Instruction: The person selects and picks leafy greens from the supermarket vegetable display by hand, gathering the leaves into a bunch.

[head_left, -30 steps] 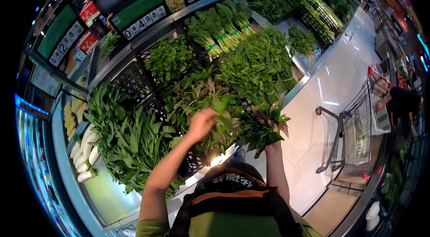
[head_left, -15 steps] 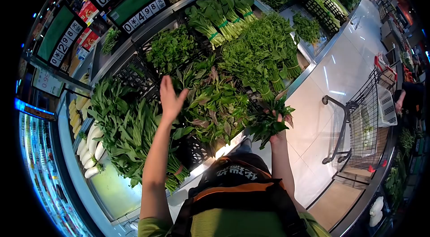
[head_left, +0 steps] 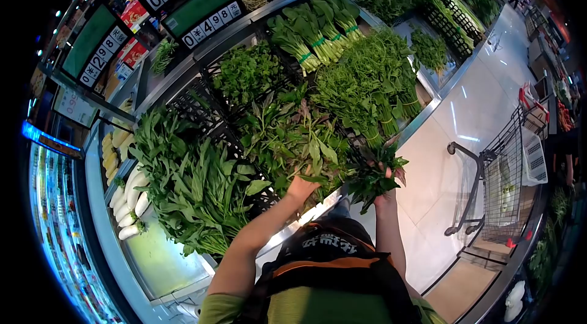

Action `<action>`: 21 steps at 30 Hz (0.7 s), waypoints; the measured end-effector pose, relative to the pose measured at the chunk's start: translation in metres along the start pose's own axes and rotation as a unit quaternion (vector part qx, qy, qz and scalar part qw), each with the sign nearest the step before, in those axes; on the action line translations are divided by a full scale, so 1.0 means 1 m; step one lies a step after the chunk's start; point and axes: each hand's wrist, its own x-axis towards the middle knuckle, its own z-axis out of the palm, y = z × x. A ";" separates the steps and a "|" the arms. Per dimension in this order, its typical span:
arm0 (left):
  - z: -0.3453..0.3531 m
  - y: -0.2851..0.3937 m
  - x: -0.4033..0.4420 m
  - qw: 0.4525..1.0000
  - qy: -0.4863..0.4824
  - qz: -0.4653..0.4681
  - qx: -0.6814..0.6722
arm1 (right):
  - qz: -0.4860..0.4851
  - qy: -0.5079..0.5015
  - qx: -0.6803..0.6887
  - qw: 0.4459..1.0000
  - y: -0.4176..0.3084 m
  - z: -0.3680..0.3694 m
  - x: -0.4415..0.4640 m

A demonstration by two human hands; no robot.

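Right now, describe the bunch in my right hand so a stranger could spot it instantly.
Find the metal-rimmed vegetable counter, then its edge along the pale floor. There, the right hand grips a small bunch of dark green leaves, a few purplish at one side. Unlike the leafy pile beside it on the counter, this bunch is clasped in a hand.

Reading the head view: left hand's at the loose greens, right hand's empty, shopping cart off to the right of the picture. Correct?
One error: the right hand isn't empty. The head view shows it holding a dark leafy bunch. The left hand at the loose greens and the shopping cart off to the right stand.
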 end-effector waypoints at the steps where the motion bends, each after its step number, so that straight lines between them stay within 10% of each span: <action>1: -0.005 -0.004 0.000 0.999 0.042 -0.002 -0.020 | -0.016 0.025 0.001 1.000 0.002 -0.003 -0.002; 7: -0.069 -0.049 -0.019 0.974 0.124 -0.096 -0.162 | -0.018 0.028 0.030 0.999 0.004 -0.011 -0.008; 8: -0.079 -0.060 -0.028 0.903 0.296 -0.076 -0.301 | -0.015 0.038 0.026 0.999 0.003 -0.012 -0.009; 10: -0.097 -0.097 -0.028 0.852 0.208 -0.122 -0.465 | -0.005 0.056 0.017 0.998 0.001 -0.013 -0.006; 12: -0.121 -0.131 -0.042 0.679 0.160 -0.126 -0.706 | -0.017 0.046 0.011 0.999 0.000 -0.014 -0.005; 18: -0.158 -0.196 -0.079 0.597 0.236 -0.175 -0.746 | -0.014 0.083 0.011 0.996 -0.004 0.001 -0.007; 21: -0.147 -0.208 -0.083 0.458 0.205 -0.198 -0.842 | -0.013 0.065 0.004 0.998 -0.001 -0.006 -0.004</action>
